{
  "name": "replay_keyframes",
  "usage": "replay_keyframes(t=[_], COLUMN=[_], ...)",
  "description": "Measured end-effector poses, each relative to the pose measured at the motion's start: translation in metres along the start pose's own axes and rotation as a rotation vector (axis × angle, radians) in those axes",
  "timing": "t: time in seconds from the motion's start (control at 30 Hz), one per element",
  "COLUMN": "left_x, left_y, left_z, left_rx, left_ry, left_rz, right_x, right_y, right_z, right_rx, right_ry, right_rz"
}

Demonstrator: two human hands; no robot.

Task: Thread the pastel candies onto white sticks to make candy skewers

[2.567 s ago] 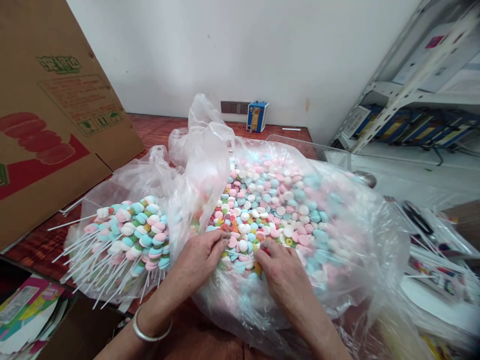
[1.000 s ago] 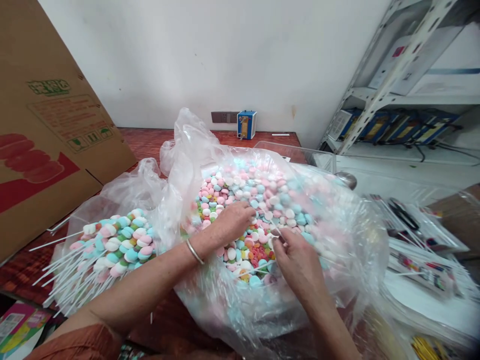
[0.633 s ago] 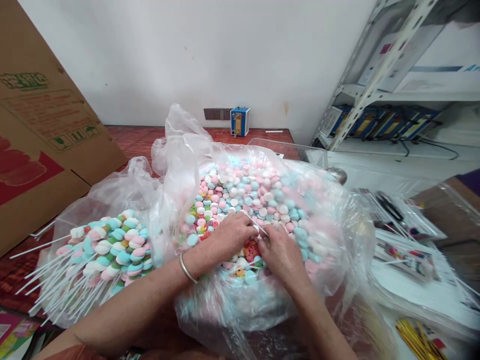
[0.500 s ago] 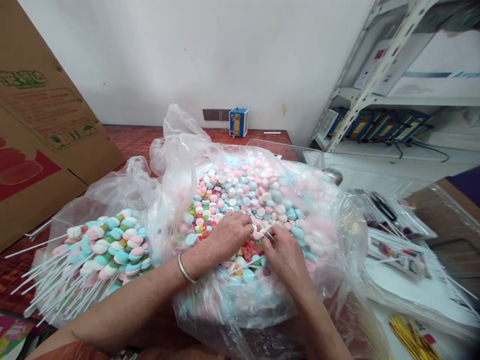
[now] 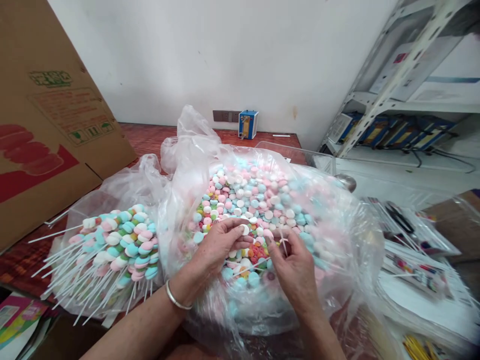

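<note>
A big clear plastic bag (image 5: 337, 260) holds a heap of loose pink, blue and white round candies (image 5: 258, 200). My left hand (image 5: 219, 242), with a metal bangle on the wrist, hovers over the heap and pinches a white candy (image 5: 245, 230) at its fingertips. My right hand (image 5: 294, 265) is beside it, fingers closed on a thin white stick (image 5: 284, 242) that points up towards the candy. The two hands are a few centimetres apart. More sticks lie across the candies under my hands.
A second clear bag (image 5: 112, 200) at the left holds several finished candy skewers (image 5: 123, 245) with white sticks fanning out. A large cardboard box (image 5: 48, 115) leans at the left. A small blue device (image 5: 247, 124) stands by the wall. Metal shelving (image 5: 397, 75) and packaged items (image 5: 412, 250) fill the right.
My hands lifted slightly off the heap and drew apart. The left hand now pinches a white candy; the right holds a stick upright beside it.
</note>
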State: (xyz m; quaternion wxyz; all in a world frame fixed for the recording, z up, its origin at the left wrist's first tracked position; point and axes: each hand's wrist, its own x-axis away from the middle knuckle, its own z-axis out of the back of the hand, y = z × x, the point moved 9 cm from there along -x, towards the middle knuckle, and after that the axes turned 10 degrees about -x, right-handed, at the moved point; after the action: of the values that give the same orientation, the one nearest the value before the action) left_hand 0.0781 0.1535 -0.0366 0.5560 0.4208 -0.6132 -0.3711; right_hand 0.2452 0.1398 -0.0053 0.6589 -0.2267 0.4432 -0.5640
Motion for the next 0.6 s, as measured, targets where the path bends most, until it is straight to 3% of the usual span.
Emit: replay_keyframes(t=[0.17, 0.37, 0.47, 0.6], left_x=[0.006, 0.016, 0.018, 0.015], left_y=[0.000, 0.011, 0.015, 0.010], left_z=[-0.018, -0.031, -0.028, -0.019], left_rx=[0.098, 0.094, -0.051, -0.111], left_ry=[-0.071, -0.178, -0.174, -0.106], left_rz=[0.014, -0.089, -0.163, -0.110], right_x=[0.011, 0.006, 0.003, 0.006], right_y=[-0.028, -0.034, -0.033, -0.037], right_z=[0.004, 0.000, -0.004, -0.009], right_rx=[-0.238, -0.183, -0.155, -0.061], right_ry=[0.100, 0.111, 0.055, -0.097], right_rz=[0.127, 0.201, 0.188, 0.157])
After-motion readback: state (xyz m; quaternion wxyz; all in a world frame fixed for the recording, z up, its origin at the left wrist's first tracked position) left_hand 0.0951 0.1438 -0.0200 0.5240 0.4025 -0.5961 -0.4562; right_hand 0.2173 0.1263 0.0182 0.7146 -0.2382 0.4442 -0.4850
